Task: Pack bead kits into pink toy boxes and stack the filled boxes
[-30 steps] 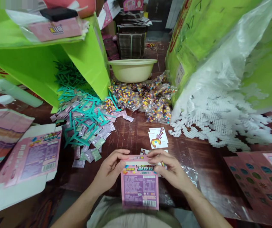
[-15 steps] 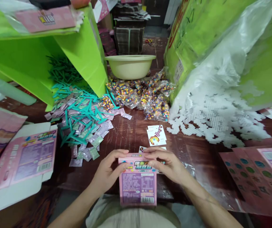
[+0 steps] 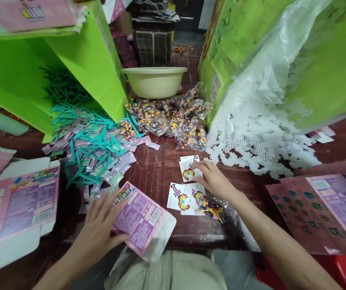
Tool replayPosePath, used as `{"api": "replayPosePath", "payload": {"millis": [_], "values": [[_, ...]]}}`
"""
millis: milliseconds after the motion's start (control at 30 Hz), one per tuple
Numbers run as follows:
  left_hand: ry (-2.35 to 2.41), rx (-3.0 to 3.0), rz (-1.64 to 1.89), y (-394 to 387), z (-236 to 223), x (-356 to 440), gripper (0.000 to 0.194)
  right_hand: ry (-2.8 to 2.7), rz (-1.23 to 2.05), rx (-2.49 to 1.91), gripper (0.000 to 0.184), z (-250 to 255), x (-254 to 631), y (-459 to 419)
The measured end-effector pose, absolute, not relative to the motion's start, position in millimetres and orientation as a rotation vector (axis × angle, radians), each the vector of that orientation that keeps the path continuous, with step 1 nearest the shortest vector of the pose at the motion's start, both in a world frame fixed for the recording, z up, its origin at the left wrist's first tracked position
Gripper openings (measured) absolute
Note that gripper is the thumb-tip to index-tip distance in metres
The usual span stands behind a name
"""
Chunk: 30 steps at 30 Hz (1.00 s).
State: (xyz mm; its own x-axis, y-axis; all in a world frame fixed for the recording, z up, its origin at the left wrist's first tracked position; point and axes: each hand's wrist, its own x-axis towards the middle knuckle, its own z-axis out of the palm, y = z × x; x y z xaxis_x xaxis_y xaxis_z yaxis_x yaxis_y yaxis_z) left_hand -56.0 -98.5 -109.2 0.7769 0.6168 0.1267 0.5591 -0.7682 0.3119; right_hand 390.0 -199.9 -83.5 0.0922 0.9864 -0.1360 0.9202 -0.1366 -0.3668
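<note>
My left hand [image 3: 100, 227] lies with fingers spread on a pink printed box [image 3: 141, 217], which rests tilted at the near table edge. My right hand [image 3: 213, 179] reaches forward, its fingers curled over a small pattern card [image 3: 188, 170] with a pixel picture. Two more such cards [image 3: 182, 197] lie just below that hand. A small bag of coloured beads [image 3: 211, 206] lies beside my right wrist.
A heap of teal sticks and small sachets [image 3: 91, 147] spreads at the left. Bead bags [image 3: 173, 119] pile before a cream basin [image 3: 154, 80]. White pegboard pieces [image 3: 257, 149] spill from a plastic bag. Flat pink cartons lie at the left [image 3: 15, 205] and right [image 3: 336, 205]. Green boxes [image 3: 79, 64] flank the scene.
Both hands were holding the pink box upright in front of me. The box now lies to the left under my left hand, and my right hand has moved forward onto the pattern card.
</note>
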Motion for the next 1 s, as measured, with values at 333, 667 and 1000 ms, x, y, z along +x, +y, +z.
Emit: {"api": "replayPosePath", "payload": {"millis": [333,667,1000], "values": [[0.478,2.695,-0.297,-68.4,-65.9,23.4,0.116,-2.162,0.759,-2.374,0.049,-86.2,396.4,-99.0],[1.083,2.121,-0.024,-93.5,-59.0,-67.9,0.065,-1.909,0.969,-2.09,0.046,-71.8,359.1,-50.2],[1.236,1.712,0.173,-117.1,-74.1,-82.7,0.066,-1.856,0.797,-2.392,0.026,-96.7,301.5,57.3]]}}
